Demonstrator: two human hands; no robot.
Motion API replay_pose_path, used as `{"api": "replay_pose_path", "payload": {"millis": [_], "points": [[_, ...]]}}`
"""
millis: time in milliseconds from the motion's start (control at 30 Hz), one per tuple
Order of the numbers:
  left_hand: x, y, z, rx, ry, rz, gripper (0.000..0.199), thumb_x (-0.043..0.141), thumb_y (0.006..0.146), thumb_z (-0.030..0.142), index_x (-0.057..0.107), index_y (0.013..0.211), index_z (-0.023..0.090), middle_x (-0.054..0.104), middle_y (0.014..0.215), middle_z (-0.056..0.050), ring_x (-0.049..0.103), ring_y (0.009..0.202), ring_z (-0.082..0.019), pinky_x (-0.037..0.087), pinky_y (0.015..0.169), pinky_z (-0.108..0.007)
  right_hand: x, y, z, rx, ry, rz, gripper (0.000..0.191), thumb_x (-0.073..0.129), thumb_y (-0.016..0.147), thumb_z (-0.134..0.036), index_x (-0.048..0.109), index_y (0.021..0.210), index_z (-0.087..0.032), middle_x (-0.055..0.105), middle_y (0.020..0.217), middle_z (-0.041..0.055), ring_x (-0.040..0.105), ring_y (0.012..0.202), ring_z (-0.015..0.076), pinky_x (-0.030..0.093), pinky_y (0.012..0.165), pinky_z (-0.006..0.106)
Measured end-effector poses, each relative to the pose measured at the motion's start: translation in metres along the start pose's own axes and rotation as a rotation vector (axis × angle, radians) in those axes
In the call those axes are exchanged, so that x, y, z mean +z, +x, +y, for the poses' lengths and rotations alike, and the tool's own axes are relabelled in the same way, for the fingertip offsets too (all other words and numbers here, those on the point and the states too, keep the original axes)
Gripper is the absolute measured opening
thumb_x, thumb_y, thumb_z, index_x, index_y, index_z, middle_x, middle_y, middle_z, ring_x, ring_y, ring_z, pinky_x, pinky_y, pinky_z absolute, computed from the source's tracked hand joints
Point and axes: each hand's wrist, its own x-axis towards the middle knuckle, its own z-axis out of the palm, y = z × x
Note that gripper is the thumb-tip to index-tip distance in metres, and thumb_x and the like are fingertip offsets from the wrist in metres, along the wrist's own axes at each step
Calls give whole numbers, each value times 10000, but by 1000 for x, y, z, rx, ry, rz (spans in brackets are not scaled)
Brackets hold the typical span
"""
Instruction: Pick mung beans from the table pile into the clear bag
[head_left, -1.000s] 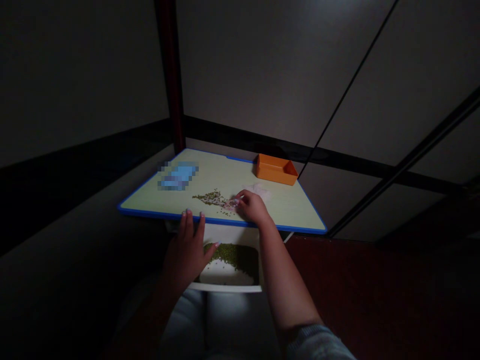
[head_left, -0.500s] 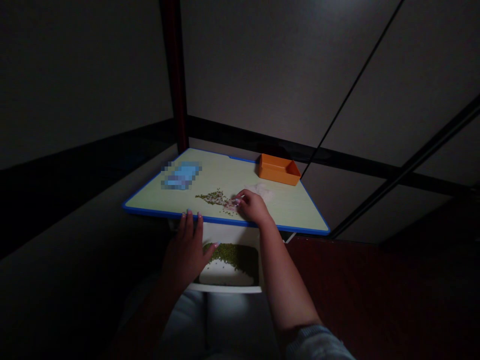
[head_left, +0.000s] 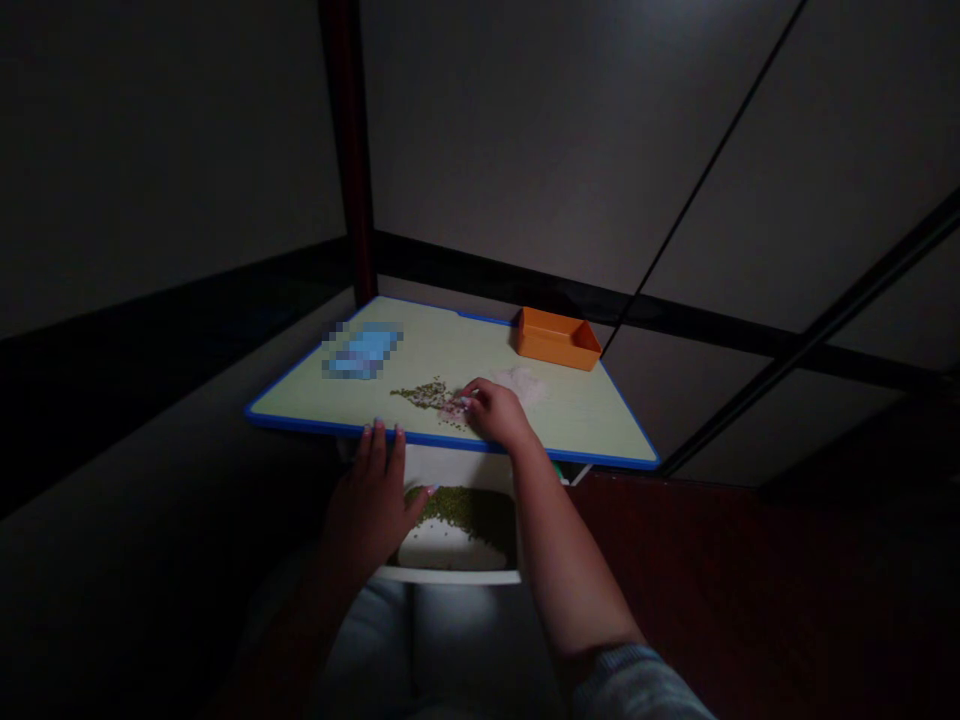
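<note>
My left hand [head_left: 375,500] is spread, its fingertips at the near blue edge of the small table [head_left: 600,425] and its thumb over the white drawer [head_left: 450,577] below. Green beans [head_left: 457,507] lie in that drawer. My right hand [head_left: 495,408] is over the tabletop with fingers bent and pinched together; what they hold, if anything, is too small to make out. Just left of its fingertips lies a loose scatter of green beans [head_left: 424,395], mixed with pale bits. A pale whitish heap [head_left: 525,382] sits beyond my right hand.
An orange open box [head_left: 555,345] stands at the tabletop's back right corner. A blurred blue item [head_left: 365,350] lies at the left. Behind the table rise grey panels [head_left: 540,150] and a dark red post [head_left: 352,150].
My right hand has shifted slightly left, toward the scattered beans, and more of the pale heap shows. My left hand has stayed in place.
</note>
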Motion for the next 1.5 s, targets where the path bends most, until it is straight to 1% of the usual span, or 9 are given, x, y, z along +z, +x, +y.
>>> {"api": "replay_pose_path", "payload": {"millis": [267, 533, 733, 1000, 1200, 1267, 1333, 1433, 1500], "points": [[0, 0, 0, 9, 1, 9, 784, 421, 828, 536, 274, 1431, 56, 206, 1537, -258, 180, 1440, -365, 446, 981, -466, -1, -1, -3, -25, -54, -37, 198, 561, 820, -214, 672, 979, -250, 669, 787, -5, 558, 722, 156, 408, 723, 254], [1, 0, 0, 1, -13, 4, 786, 438, 823, 532, 288, 1424, 47, 202, 1535, -268, 166, 1440, -379, 423, 1009, -482, -4, -4, -5, -39, -36, -89, 165, 592, 811, -216, 662, 960, -233, 649, 733, -21, 536, 665, 141, 383, 681, 241], [3, 1, -1, 11, -18, 28, 805, 464, 809, 538, 300, 1416, 34, 225, 1523, -279, 177, 1435, -383, 407, 1028, -479, -1, -5, 1, -48, 76, -135, 152, 591, 806, -213, 661, 941, -223, 651, 731, -28, 541, 666, 129, 387, 673, 229], [4, 1, -1, 20, -14, 29, 803, 466, 808, 528, 306, 1408, 19, 223, 1515, -297, 192, 1427, -399, 407, 1025, -488, 0, -4, 10, -69, 200, -162, 190, 558, 783, -154, 661, 932, -206, 677, 815, -8, 571, 727, 132, 412, 696, 234], [5, 2, -1, 16, -24, 34, 811, 465, 802, 529, 294, 1411, 20, 207, 1519, -301, 196, 1424, -406, 401, 1027, -491, 0, -5, 15, -99, 333, -173, 189, 538, 775, -158, 655, 922, -181, 660, 822, -1, 543, 705, 120, 412, 681, 225], [5, 2, -1, 12, -26, 38, 812, 466, 800, 529, 291, 1413, 25, 208, 1521, -296, 196, 1425, -403, 399, 1030, -489, -3, -5, 15, -92, 351, -149, 180, 532, 785, -173, 650, 921, -175, 645, 790, -3, 523, 675, 118, 401, 651, 220], [6, 2, -1, 11, -30, 44, 816, 475, 794, 531, 294, 1411, 29, 212, 1520, -294, 200, 1424, -402, 398, 1031, -489, -9, -6, 16, -44, 301, -63, 177, 530, 796, -183, 647, 929, -186, 625, 744, -12, 513, 658, 121, 386, 636, 221], [5, 2, -1, 14, -38, 48, 817, 478, 790, 539, 298, 1410, 39, 216, 1519, -293, 201, 1423, -405, 415, 1010, -502, -20, -7, 19, 115, 121, 103, 179, 541, 803, -177, 639, 947, -219, 610, 706, -23, 519, 664, 129, 376, 667, 233], [5, 2, -1, 21, -42, 55, 816, 482, 789, 535, 304, 1404, 29, 218, 1513, -303, 193, 1423, -410, 402, 1022, -508, -26, -9, 21, 237, -3, 166, 168, 546, 821, -193, 633, 958, -239, 628, 725, -14, 538, 699, 144, 374, 705, 253]]}}
